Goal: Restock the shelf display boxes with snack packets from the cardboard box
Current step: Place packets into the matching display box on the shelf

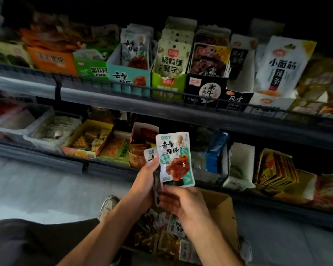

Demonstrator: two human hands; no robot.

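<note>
Both hands grip a stack of snack packets (175, 159): left hand (145, 179) at nine o'clock, right hand (183, 203) at six, fingers curled, above the cardboard box (224, 214).

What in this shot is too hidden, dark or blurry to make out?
- Packet count: front snack packet and left hand hide the stack behind.
- Cardboard box: arms cover most contents.
- Upper-left shelf boxes: blurred, labels unreadable.
- Far-right shelf goods: dim, cut by frame edge.

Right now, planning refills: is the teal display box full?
Not full: teal box holds a few upright packets, with bare inner wall showing beside them.
</note>
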